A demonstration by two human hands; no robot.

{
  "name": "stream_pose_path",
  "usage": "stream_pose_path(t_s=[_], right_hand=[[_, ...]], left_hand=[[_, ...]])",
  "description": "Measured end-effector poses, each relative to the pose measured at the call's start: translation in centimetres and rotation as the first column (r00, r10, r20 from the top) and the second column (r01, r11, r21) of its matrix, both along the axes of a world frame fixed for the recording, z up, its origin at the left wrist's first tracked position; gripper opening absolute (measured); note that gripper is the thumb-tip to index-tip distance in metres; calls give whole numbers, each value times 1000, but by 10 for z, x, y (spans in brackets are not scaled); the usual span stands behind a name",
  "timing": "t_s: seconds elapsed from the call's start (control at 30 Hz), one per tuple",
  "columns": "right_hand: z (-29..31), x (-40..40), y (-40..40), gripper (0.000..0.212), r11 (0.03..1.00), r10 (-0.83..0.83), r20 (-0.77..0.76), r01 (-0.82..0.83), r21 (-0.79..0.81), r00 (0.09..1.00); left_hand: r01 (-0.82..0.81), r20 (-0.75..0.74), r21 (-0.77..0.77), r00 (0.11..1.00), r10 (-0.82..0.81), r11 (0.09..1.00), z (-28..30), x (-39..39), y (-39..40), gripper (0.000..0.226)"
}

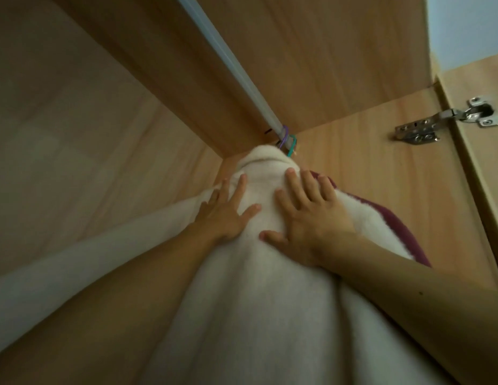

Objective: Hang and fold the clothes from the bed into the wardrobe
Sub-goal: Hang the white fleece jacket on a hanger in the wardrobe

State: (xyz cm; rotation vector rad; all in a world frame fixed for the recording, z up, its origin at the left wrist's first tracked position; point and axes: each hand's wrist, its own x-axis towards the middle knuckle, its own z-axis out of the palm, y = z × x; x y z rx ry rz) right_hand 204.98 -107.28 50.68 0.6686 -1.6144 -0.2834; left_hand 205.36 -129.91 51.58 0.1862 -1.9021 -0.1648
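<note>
A fluffy white garment (259, 287) hangs from the pale rail (236, 68) inside the wooden wardrobe, on hangers whose teal and purple hooks (288, 141) show at the rail's far end. My left hand (228, 209) lies flat on the garment's left shoulder with fingers spread. On the right shoulder my right hand (306, 215) presses flat, fingers straight. A maroon garment (400, 229) hangs just behind the white one, against the right wall; only its edge shows.
The wardrobe's wooden top panel (325, 51) and side wall (381, 176) close in around the rail. A metal door hinge (442, 120) sits at the right, on the open door frame. The left back wall (75, 120) is bare wood.
</note>
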Motion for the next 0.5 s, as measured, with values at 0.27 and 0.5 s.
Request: stream_pose_path(t_s=[0.27,0.5], right_hand=[[-73,25,9,109,986,-27,205,-7,165,978],[-131,24,38,102,931,-184,139,128,343,973]], left_hand=[[-82,32,25,996,81,996,-110,8,0,64],[-203,-47,-131,979,199,970,-213,-5,-11,64]])
